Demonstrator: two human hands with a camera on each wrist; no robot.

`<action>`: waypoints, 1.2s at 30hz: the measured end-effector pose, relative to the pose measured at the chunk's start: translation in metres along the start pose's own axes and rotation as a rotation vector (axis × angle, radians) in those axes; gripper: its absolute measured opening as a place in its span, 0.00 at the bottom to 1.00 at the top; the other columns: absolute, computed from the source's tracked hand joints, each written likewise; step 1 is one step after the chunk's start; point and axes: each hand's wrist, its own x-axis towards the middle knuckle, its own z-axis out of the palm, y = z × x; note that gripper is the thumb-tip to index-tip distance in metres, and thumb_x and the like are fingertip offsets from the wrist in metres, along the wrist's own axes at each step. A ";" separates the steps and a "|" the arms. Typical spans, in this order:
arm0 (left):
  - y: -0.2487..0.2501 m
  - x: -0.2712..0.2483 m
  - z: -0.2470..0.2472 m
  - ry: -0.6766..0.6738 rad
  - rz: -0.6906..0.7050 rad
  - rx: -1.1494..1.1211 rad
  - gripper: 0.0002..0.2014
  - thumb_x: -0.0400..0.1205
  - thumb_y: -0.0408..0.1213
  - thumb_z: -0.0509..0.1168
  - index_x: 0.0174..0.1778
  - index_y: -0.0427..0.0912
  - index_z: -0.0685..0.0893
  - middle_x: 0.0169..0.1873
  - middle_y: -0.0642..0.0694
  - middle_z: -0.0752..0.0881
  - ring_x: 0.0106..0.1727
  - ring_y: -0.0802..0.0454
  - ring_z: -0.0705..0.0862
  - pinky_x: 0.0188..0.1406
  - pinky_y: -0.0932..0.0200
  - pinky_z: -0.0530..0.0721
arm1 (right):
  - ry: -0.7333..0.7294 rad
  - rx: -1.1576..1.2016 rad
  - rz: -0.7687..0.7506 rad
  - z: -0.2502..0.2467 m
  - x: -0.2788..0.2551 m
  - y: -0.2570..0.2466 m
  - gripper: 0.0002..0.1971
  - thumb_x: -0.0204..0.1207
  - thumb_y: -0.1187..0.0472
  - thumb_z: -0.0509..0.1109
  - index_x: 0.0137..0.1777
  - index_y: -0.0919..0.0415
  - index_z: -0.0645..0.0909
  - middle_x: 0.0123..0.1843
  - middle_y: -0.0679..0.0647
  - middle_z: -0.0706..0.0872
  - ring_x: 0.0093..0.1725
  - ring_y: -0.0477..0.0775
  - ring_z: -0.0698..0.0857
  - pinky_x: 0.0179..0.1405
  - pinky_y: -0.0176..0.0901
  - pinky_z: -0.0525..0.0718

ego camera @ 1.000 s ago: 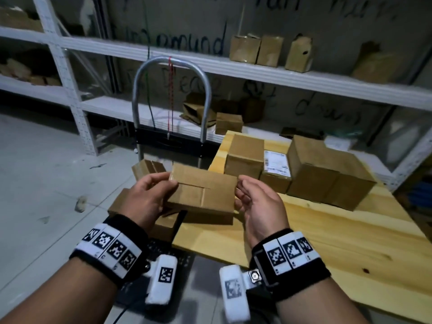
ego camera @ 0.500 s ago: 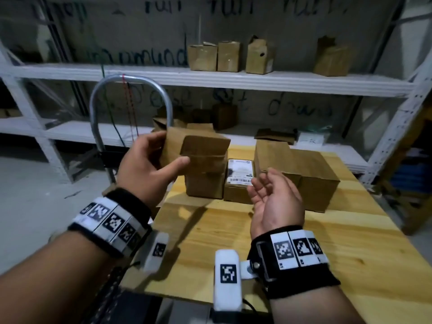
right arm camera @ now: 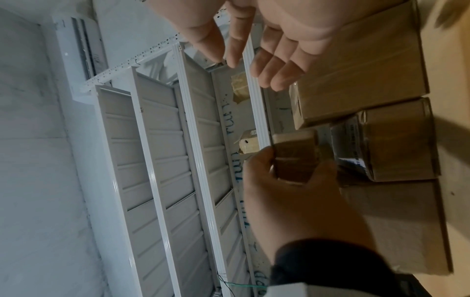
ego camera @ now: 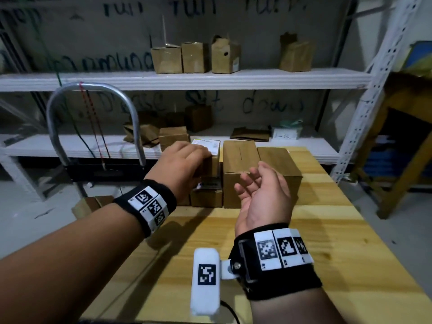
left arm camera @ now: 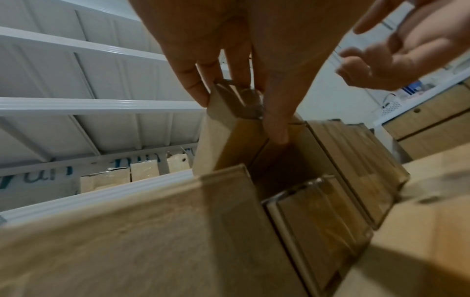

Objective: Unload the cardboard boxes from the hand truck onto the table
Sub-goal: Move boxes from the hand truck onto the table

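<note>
Head view, frame centre: left hand (ego camera: 181,164) gripping small cardboard box (ego camera: 211,163), setting it atop boxes on tabletop (ego camera: 327,230). Right hand (ego camera: 264,192) relaxed, empty, lower right. Next, probably: letting go, reaching back toward hand truck (ego camera: 93,127), left.

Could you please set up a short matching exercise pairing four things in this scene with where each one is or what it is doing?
1. left hand
2. right hand
3. hand truck handle
4. labelled box

A. open, palm up, holding nothing
B. on the table, behind the left hand's fingers
C. gripping a small cardboard box
D. upright, left of the table

Pairs: 1-C, 2-A, 3-D, 4-B
</note>
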 end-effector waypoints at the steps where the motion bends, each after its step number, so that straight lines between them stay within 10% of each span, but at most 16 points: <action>1: 0.002 0.000 0.007 0.011 0.040 0.019 0.33 0.67 0.31 0.85 0.70 0.40 0.86 0.67 0.40 0.90 0.67 0.32 0.85 0.68 0.36 0.84 | -0.002 -0.002 -0.005 -0.001 0.001 0.000 0.06 0.82 0.62 0.72 0.51 0.52 0.90 0.35 0.45 0.92 0.45 0.52 0.93 0.44 0.48 0.88; 14: 0.021 -0.009 0.020 -0.125 0.021 0.013 0.30 0.76 0.34 0.74 0.77 0.41 0.83 0.75 0.39 0.84 0.75 0.35 0.80 0.73 0.40 0.81 | -0.008 -0.032 0.034 -0.001 0.001 0.004 0.06 0.83 0.59 0.71 0.53 0.48 0.89 0.51 0.50 0.93 0.52 0.52 0.93 0.41 0.46 0.87; 21: 0.017 -0.011 0.017 -0.156 -0.057 -0.153 0.39 0.81 0.41 0.77 0.88 0.49 0.70 0.90 0.49 0.67 0.91 0.48 0.61 0.86 0.58 0.48 | -0.021 -0.053 0.067 0.002 -0.003 0.013 0.06 0.82 0.58 0.71 0.55 0.49 0.88 0.52 0.51 0.93 0.53 0.53 0.93 0.43 0.46 0.87; 26: 0.008 -0.030 -0.019 -0.025 -0.357 -0.333 0.36 0.78 0.47 0.80 0.83 0.50 0.78 0.86 0.54 0.73 0.86 0.53 0.69 0.84 0.59 0.62 | -0.055 -0.061 0.116 0.013 -0.012 0.027 0.06 0.82 0.55 0.73 0.56 0.50 0.89 0.51 0.50 0.94 0.52 0.52 0.93 0.42 0.46 0.87; 30: -0.012 -0.068 -0.048 0.136 -0.682 -0.787 0.25 0.80 0.40 0.79 0.74 0.46 0.85 0.69 0.56 0.86 0.66 0.64 0.84 0.61 0.77 0.80 | -0.121 -0.079 0.145 0.027 -0.031 0.046 0.05 0.83 0.54 0.73 0.54 0.51 0.89 0.47 0.49 0.94 0.49 0.51 0.93 0.41 0.47 0.86; 33: -0.037 -0.103 -0.067 0.301 -0.956 -1.133 0.12 0.84 0.35 0.75 0.63 0.42 0.90 0.55 0.49 0.92 0.55 0.59 0.90 0.62 0.57 0.86 | -0.181 -0.104 0.171 0.041 -0.054 0.066 0.05 0.84 0.56 0.72 0.51 0.52 0.90 0.44 0.50 0.94 0.46 0.51 0.91 0.40 0.47 0.85; 36: -0.062 -0.145 -0.078 0.396 -1.143 -1.311 0.10 0.87 0.49 0.70 0.55 0.47 0.91 0.60 0.47 0.93 0.69 0.45 0.88 0.68 0.44 0.81 | -0.241 -0.120 0.169 0.052 -0.078 0.084 0.06 0.84 0.59 0.71 0.48 0.53 0.89 0.41 0.50 0.92 0.45 0.53 0.90 0.38 0.48 0.83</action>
